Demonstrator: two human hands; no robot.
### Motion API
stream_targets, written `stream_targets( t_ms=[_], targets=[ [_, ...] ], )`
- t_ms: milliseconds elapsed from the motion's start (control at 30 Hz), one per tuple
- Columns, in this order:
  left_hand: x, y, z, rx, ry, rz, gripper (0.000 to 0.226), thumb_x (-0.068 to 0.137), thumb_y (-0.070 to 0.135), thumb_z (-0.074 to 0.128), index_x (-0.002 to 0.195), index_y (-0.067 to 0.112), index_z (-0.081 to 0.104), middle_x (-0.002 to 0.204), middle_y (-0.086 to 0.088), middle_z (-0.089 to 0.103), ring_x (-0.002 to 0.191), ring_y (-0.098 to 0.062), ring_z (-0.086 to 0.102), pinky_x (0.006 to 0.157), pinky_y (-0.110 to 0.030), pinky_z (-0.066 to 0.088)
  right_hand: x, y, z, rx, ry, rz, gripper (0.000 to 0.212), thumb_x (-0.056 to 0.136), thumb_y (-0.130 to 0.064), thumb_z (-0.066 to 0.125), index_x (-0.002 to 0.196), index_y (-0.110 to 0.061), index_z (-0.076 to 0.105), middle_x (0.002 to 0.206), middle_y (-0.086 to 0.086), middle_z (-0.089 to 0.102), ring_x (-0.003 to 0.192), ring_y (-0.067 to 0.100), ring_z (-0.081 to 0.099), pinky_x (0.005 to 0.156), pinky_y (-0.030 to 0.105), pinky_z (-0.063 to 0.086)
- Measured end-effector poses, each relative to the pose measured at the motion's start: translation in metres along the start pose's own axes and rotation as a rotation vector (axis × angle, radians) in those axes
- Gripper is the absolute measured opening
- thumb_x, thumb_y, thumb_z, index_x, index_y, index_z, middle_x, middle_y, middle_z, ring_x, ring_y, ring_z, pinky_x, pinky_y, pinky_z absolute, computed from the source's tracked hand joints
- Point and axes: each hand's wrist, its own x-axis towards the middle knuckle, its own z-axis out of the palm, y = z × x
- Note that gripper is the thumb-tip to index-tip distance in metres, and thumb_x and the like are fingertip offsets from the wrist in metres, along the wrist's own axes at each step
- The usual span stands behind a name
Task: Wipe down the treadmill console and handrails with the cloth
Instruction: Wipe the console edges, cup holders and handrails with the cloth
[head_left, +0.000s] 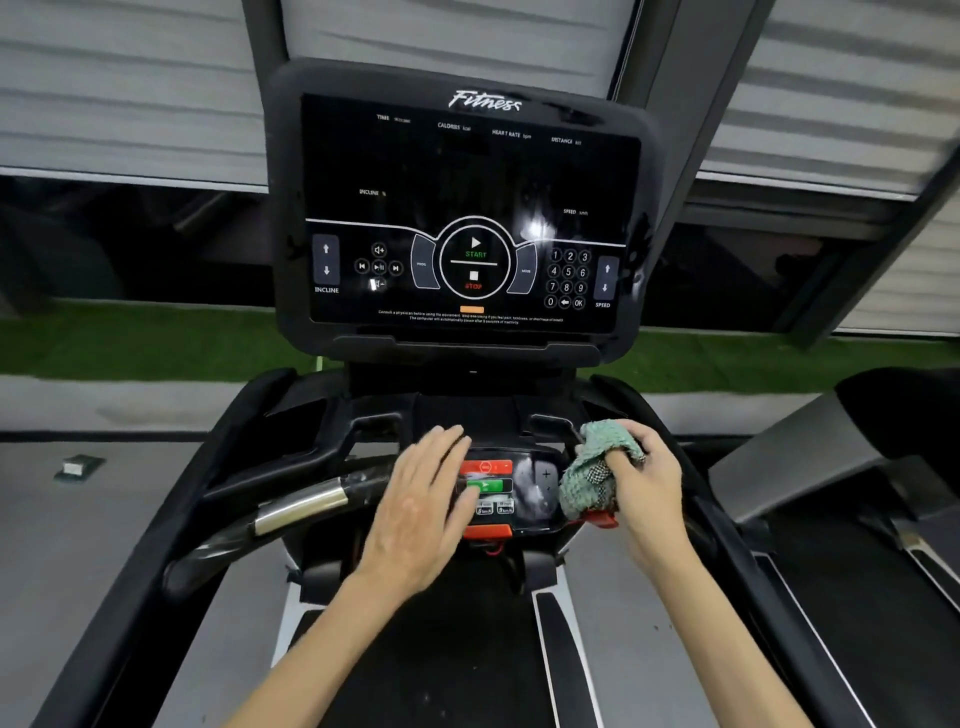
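The black treadmill console (470, 208) stands upright ahead, its dark screen showing START and STOP marks. Below it lies a small control panel (519, 493) with red and green buttons. My right hand (644, 483) grips a bunched green cloth (592, 467) at the panel's right edge. My left hand (421, 504) lies flat with straight fingers over the panel's left side. The left handrail (296, 506) with a silver sensor band runs out to the left. The right handrail is hidden behind my right hand and the cloth.
A red safety clip (602, 518) sits under the cloth. The black running belt (441, 649) lies below my arms. A second treadmill (831, 467) stands at the right. Green turf (130, 338) and shuttered windows lie beyond the console.
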Motion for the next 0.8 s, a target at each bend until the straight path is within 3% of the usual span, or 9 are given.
stream_targets(
  t_ms=[100,233,367,433,500,567,667,733,800],
  targets=[
    [0.024,0.028,-0.010,-0.233,-0.155,0.004,0.060,0.098,0.050,0.043,0.149,0.019,0.038,0.149,0.004,0.044,0.139,0.001,0.028,0.118,-0.028,0.027,-0.002,-0.022,0.009,0.093,-0.094,-0.011,0.026,0.091,0.010,0.045,0.107,-0.005,0.061,0.102,0.013,0.071,0.092,0.027,0.070,0.079,0.045,0.056],
    [0.054,0.059,-0.013,-0.484,-0.242,-0.109,0.067,0.086,0.054,0.065,0.145,0.029,0.044,0.137,0.017,0.051,0.126,0.005,0.044,0.105,-0.017,0.034,-0.003,-0.051,0.016,0.125,-0.198,-0.071,0.029,0.090,0.013,0.043,0.108,-0.003,0.060,0.103,0.012,0.071,0.094,0.027,0.070,0.081,0.045,0.055],
    [0.068,0.065,-0.016,-0.474,-0.219,-0.145,0.021,0.087,0.040,0.070,0.106,0.030,0.072,0.088,0.023,0.070,0.083,0.002,0.062,0.082,-0.024,0.046,-0.008,-0.068,0.017,0.152,-0.283,-0.114,0.033,0.090,0.016,0.041,0.105,-0.007,0.058,0.103,0.012,0.071,0.095,0.025,0.070,0.076,0.039,0.057],
    [0.072,0.063,-0.018,-0.494,-0.212,-0.192,0.013,0.088,0.032,0.070,0.100,0.029,0.074,0.084,0.025,0.070,0.081,0.003,0.063,0.084,-0.025,0.048,-0.010,-0.071,0.012,0.127,-0.339,-0.182,0.036,0.087,0.018,0.045,0.104,-0.010,0.059,0.106,0.011,0.070,0.100,0.025,0.068,0.079,0.040,0.057],
    [0.074,0.061,-0.021,-0.565,-0.188,-0.276,0.019,0.089,0.015,0.068,0.099,0.030,0.073,0.090,0.015,0.073,0.077,0.003,0.065,0.076,-0.023,0.051,-0.011,-0.070,0.001,0.061,-0.430,-0.270,0.042,0.081,0.019,0.056,0.102,-0.017,0.063,0.112,0.007,0.069,0.108,0.022,0.065,0.087,0.040,0.054],
    [0.074,0.060,-0.027,-0.657,-0.164,-0.362,0.036,0.088,0.002,0.060,0.093,0.038,0.065,0.077,-0.002,0.073,0.050,-0.009,0.049,0.051,-0.024,0.039,-0.012,-0.066,-0.010,-0.061,-0.543,-0.320,0.043,0.074,0.012,0.070,0.097,-0.025,0.066,0.118,0.000,0.066,0.115,0.016,0.060,0.096,0.036,0.050],
    [0.074,0.055,-0.034,-0.751,-0.174,-0.419,0.037,0.088,-0.001,0.051,0.087,0.035,0.056,0.071,-0.020,0.066,0.051,-0.021,0.034,0.050,-0.030,0.028,-0.013,-0.057,-0.025,-0.323,-0.736,-0.285,0.044,0.070,-0.001,0.078,0.103,-0.027,0.064,0.128,-0.009,0.058,0.124,0.013,0.053,0.102,0.042,0.046],
    [0.074,0.052,-0.036,-0.774,-0.200,-0.436,0.040,0.088,-0.004,0.047,0.083,0.033,0.058,0.065,-0.002,0.066,0.055,-0.023,0.035,0.051,-0.031,0.029,-0.013,-0.055,-0.031,-0.441,-0.817,-0.225,0.062,0.070,-0.004,0.080,0.118,-0.035,0.057,0.133,-0.016,0.050,0.129,0.006,0.045,0.105,0.040,0.043],
    [0.071,0.050,-0.038,-0.774,-0.240,-0.444,0.045,0.087,-0.009,0.044,0.078,0.032,0.060,0.062,0.014,0.063,0.056,-0.023,0.032,0.049,-0.027,0.026,-0.014,-0.057,-0.025,-0.359,-0.802,-0.160,0.079,0.068,-0.013,0.085,0.129,-0.045,0.047,0.137,-0.017,0.047,0.130,0.001,0.041,0.104,0.028,0.040]
  ],
)
